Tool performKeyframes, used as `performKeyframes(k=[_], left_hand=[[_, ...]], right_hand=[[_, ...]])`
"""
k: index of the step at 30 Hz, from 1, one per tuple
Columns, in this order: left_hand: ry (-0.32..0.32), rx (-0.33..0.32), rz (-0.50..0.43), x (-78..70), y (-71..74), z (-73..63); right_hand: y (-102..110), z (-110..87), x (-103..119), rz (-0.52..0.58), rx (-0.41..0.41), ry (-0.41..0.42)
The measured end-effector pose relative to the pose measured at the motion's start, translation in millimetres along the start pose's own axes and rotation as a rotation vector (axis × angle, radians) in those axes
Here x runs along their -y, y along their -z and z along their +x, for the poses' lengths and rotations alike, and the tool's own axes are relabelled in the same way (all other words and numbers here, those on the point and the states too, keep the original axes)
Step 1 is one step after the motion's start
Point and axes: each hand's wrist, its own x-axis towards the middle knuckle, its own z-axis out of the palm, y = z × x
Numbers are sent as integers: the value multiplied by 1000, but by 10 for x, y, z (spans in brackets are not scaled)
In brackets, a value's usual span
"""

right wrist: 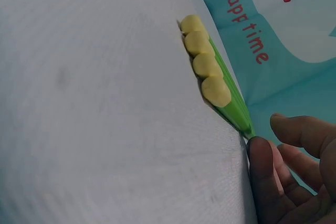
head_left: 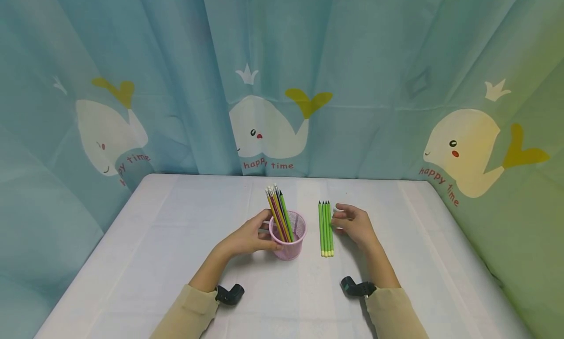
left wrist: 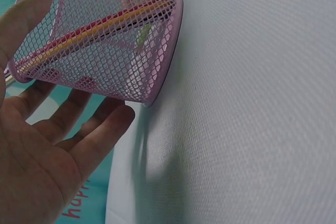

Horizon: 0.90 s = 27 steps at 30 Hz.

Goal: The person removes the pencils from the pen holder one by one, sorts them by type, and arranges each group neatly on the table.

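Observation:
My left hand [head_left: 246,238] grips a pink mesh pencil cup [head_left: 288,252] from its left side, thumb in front and fingers round the back. The cup stands upright on the table. Several pencils [head_left: 277,214] lean in it, yellow, red, dark and green. In the left wrist view, their lower parts show through the mesh [left wrist: 105,51]. To the right of the cup, several green pencils [head_left: 325,229] with pale yellow ends lie side by side, dark tips pointing away. My right hand [head_left: 356,226] is at their right side, fingers loosely bent, a fingertip [right wrist: 261,153] touching or nearly touching the nearest pencil.
All of this is on a table with a whitish cover [head_left: 176,241]. A blue-green curtain [head_left: 370,84] with printed whales hangs behind the table's far edge and along both sides. A dark device [head_left: 230,295] is strapped to each wrist.

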Motion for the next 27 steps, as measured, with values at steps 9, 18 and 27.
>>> performKeyframes(k=[9,18,27], left_hand=[[-20,5,10,-3,-1,-2],[-18,5,11,-3,-2,6],[-28,13,-5,7,-9,4]], right_hand=[[2,-25,52,7,13,14],[-64,-167,307,92,104,163],[-308,-308,500,115,190,304]])
